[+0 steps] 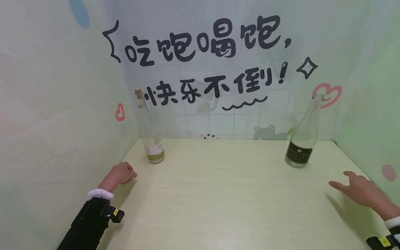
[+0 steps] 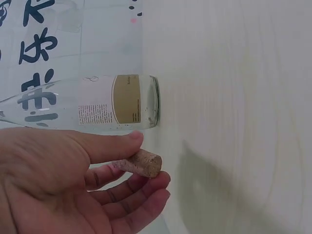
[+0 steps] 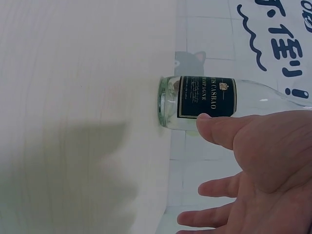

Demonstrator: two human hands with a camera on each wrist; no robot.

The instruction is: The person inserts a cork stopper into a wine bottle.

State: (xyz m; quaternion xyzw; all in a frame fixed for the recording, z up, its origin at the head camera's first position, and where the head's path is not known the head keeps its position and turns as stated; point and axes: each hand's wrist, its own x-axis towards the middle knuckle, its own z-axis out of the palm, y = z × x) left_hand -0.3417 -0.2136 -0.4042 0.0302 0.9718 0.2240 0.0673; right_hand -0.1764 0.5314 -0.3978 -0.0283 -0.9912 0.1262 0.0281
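A pale printed backdrop (image 1: 237, 125) with dark lettering rises behind the bench (image 1: 218, 194). A dark-labelled bottle (image 1: 306, 133) stands upright near the bench's far right corner; a slimmer pale-labelled bottle (image 1: 148, 126) (a stopper (image 1: 138, 91) in its mouth) stands upright near the far left corner.

The right forearm comes in from the near right, its dark sleeve (image 1: 395, 231) at the picture's border. The right hand (image 1: 359, 189) is held above the bench by its right edge, thumb stretched toward the middle and its fingers spread apart. In the right wrist view the thumb overlaps the dark label, yet the head view shows hand and bottle apart.

The left forearm slants up from the near left; the left hand (image 1: 120, 174) hangs over the bench's left edge, nearer than the pale-labelled bottle, with fingers curled. Smallest is the cork (image 2: 146, 164), pinched between left thumb and fingers, above the bench.
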